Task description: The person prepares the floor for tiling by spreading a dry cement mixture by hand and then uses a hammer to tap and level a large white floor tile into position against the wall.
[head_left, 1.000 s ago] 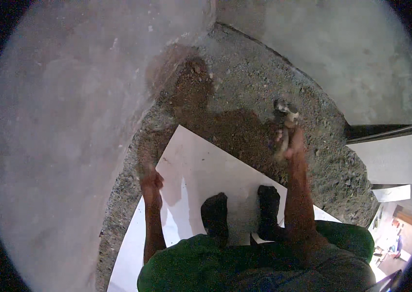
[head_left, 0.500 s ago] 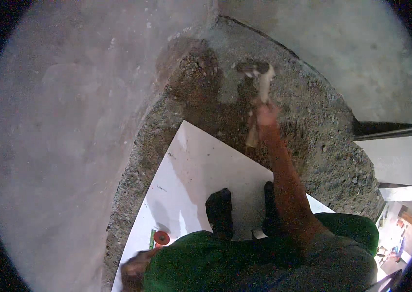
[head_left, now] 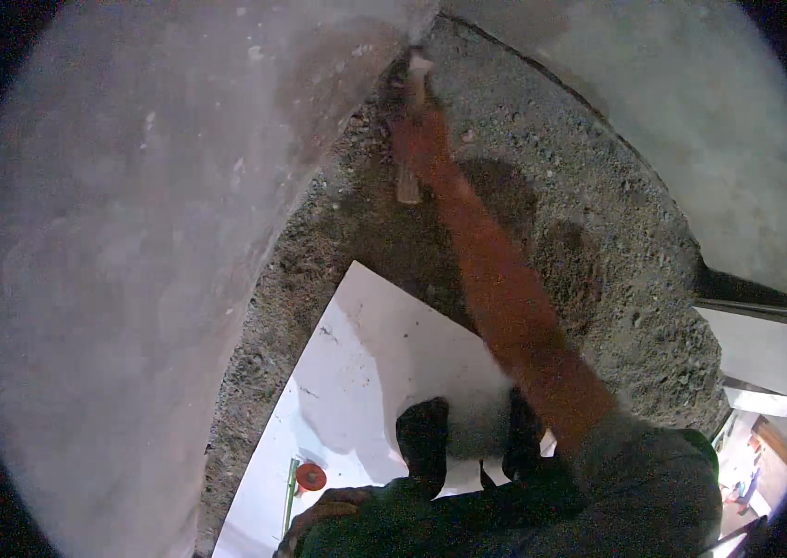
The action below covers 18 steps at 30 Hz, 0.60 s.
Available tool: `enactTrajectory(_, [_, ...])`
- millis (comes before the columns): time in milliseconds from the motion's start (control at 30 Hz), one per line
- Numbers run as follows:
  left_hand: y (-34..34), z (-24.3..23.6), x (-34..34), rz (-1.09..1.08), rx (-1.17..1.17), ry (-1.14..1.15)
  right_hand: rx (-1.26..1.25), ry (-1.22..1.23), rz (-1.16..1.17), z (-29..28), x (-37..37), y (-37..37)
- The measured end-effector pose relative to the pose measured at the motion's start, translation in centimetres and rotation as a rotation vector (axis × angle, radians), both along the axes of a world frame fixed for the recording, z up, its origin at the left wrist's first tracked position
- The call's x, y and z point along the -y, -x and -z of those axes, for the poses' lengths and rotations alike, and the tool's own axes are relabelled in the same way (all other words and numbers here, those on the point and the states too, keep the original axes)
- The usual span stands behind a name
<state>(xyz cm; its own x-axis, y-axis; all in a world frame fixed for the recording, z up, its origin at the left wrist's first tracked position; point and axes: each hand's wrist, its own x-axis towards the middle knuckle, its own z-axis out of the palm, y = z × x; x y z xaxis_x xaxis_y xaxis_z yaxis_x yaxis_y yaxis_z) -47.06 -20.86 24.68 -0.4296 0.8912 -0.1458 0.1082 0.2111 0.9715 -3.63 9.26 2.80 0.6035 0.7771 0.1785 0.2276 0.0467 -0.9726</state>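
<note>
My right hand [head_left: 420,141] is closed round the pale handle of a hammer [head_left: 407,186], at the top of the gravelly bed [head_left: 356,200], close to the corner where the walls meet. Blur and the corner's shadow partly hide the hammer's head. Down at the lower left, my left hand [head_left: 324,514] rests by my green-clad knee; it is dark there and its fingers do not show clearly. Just beyond that hand, a red round object [head_left: 311,477] and a thin green strip [head_left: 290,498] sit on a large white tile [head_left: 366,325].
My dark-covered feet [head_left: 422,437] are on the white tile. A grey plastered wall [head_left: 133,232] rises on the left, another wall [head_left: 691,112] at the upper right. White panels [head_left: 761,349] lean at the right, with assorted items beyond them.
My right hand has carried the hammer up and left into the corner. My left hand has shifted slightly right and lower, away from the red object. The view has tilted a little.
</note>
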Motion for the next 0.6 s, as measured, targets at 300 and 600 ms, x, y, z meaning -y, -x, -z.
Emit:
enactTrajectory(300, [-1.2,-0.7,-2.3,-0.004,-0.007,-0.049,-0.653,-0.230,-0.015,0.2,0.2,1.9])
enactTrajectory(600, [-1.4,-1.8,-3.0,-0.006,-0.011,-0.099,-0.756,-0.067,-0.267,1.3,1.2,-0.4])
